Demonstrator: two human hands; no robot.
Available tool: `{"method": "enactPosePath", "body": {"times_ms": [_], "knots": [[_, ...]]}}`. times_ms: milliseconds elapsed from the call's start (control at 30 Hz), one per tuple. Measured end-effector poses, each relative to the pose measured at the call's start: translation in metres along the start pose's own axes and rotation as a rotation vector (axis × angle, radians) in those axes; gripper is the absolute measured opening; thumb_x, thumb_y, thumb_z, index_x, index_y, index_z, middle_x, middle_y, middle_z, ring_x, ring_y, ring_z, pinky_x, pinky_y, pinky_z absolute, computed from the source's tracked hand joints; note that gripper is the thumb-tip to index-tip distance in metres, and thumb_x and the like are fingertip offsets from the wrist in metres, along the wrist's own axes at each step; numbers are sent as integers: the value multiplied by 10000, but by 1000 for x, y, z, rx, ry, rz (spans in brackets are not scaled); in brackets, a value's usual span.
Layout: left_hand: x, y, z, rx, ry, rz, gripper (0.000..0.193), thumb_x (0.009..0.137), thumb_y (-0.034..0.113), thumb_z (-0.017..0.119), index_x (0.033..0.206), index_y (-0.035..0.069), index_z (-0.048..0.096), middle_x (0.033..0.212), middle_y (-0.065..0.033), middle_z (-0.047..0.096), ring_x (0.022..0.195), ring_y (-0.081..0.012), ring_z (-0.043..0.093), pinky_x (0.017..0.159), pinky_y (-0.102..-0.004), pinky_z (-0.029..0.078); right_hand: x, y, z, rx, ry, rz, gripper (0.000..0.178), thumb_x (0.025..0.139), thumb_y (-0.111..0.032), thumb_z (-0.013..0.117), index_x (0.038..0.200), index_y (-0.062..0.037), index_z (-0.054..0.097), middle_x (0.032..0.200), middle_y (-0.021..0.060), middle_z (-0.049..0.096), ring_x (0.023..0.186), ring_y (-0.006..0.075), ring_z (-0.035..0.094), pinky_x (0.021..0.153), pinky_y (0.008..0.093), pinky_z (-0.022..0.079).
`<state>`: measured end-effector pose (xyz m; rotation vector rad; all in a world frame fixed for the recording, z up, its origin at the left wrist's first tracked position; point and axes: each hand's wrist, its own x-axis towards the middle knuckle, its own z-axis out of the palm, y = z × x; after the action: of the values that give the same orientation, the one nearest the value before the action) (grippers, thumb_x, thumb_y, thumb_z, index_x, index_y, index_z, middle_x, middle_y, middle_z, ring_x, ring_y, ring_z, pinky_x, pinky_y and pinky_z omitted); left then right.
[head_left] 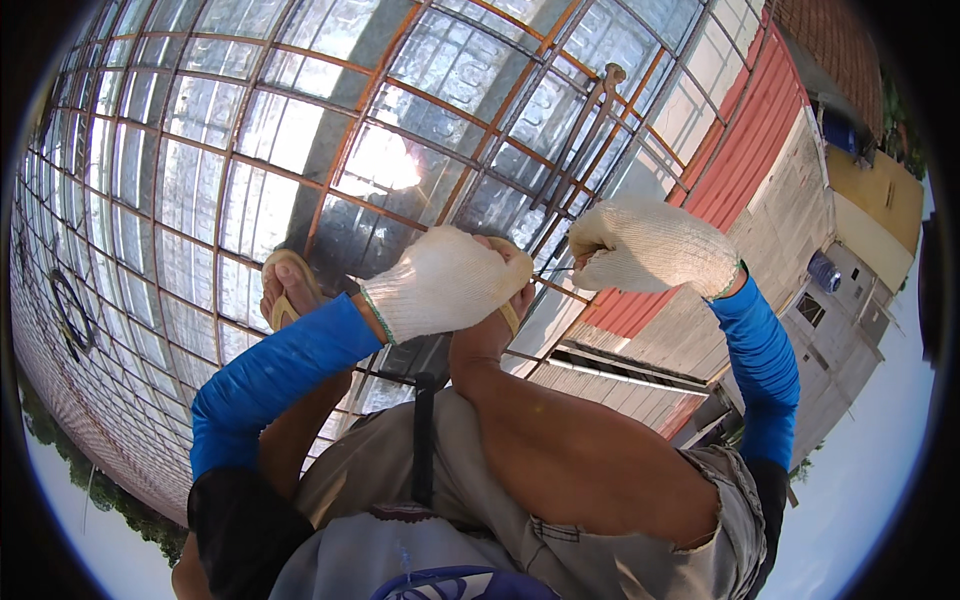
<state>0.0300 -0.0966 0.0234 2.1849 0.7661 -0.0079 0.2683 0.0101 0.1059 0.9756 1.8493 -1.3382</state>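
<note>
My left hand (445, 283), in a white knitted glove, is closed with its fingertips at the steel bars by my foot. To its right, my right hand (655, 245), gloved the same way, is curled with thumb and fingers pinched. A thin dark wire (556, 269) runs across the short gap between the two hands. Beneath them spreads a rusty steel bar mesh (321, 190) over shiny ribbed metal sheets (265, 130). Long-handled pincers (590, 130) rest on the mesh just beyond my hands. The gloves hide most of the fingertips.
My sandalled feet (292, 285) stand on the mesh and sheets. A dark wire coil (72, 315) lies at the far left. Beyond the deck's right edge, lower down, are a red corrugated roof (740, 150), grey roofing (780, 190) and a blue container (824, 271).
</note>
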Motion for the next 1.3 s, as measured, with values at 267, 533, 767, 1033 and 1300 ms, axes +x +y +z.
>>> {"method": "enactPosePath", "body": {"times_ms": [267,533,767,1033,1300], "knots": [[15,-8,18,-823,394,-74,246,1086,255,588,1093,60,738,817,-85,701,692,-205,715,618,-319,555,-17,8,-12,453,676,62,418,919,-365,764,1178,-39,794,876,65,761,782,210,694,728,389,567],[41,10,-20,-1572,208,-385,360,1112,322,588,1103,-5,739,877,-5,637,781,-45,574,684,-226,472,10,12,60,952,848,-162,413,979,-342,770,1274,-53,774,1062,92,774,1002,194,734,872,328,602],[45,14,-6,-1082,428,-320,379,1072,363,666,1138,2,755,866,-26,701,785,-79,618,663,-293,501,24,5,78,932,967,46,341,1002,-288,698,1219,-36,771,993,82,751,934,153,726,872,334,599],[70,8,-49,-1246,608,-413,306,1041,245,726,1199,-13,772,908,-34,730,799,-73,629,670,-260,507,17,11,79,882,800,31,351,1020,-354,706,1180,-47,761,932,48,736,863,141,705,791,331,581],[92,16,-34,-1465,908,-461,253,1057,218,694,1079,-16,786,753,20,598,645,-51,487,576,-235,391,24,3,59,778,886,236,288,1014,-301,746,1167,-57,752,946,36,752,897,143,721,818,309,603]]}}
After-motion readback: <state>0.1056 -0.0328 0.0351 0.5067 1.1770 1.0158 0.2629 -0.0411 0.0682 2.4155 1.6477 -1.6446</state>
